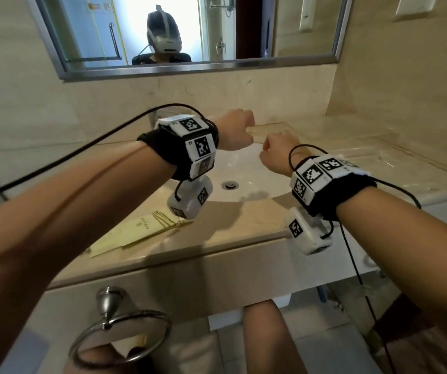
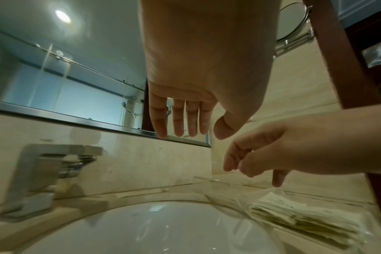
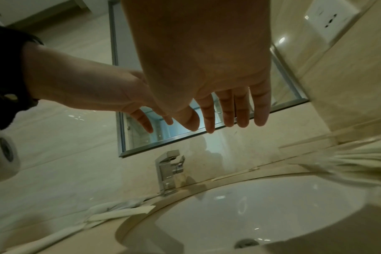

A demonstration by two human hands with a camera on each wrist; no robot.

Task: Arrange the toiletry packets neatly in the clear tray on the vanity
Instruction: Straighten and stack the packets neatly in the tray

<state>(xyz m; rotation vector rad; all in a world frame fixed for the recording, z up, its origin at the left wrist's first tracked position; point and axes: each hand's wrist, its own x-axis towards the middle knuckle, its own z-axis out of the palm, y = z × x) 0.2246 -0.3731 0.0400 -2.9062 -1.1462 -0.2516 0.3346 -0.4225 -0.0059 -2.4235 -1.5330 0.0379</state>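
Left hand (image 2: 185, 96): fingers straight, spread, holding nothing, raised over the sink (image 1: 244, 168). Right hand (image 2: 269, 154): loosely curled, empty, above the clear tray (image 2: 209, 179), likely poised to straighten the stacked packets (image 2: 304, 216) inside. More packets (image 1: 138, 233) lie on the counter. Tray edges hard to trace

Both forearms reach forward, side by side; the left hand (image 2: 198, 72) and right hand (image 3: 206, 68) hold nothing, fingers (image 3: 241, 110) loosely extended.
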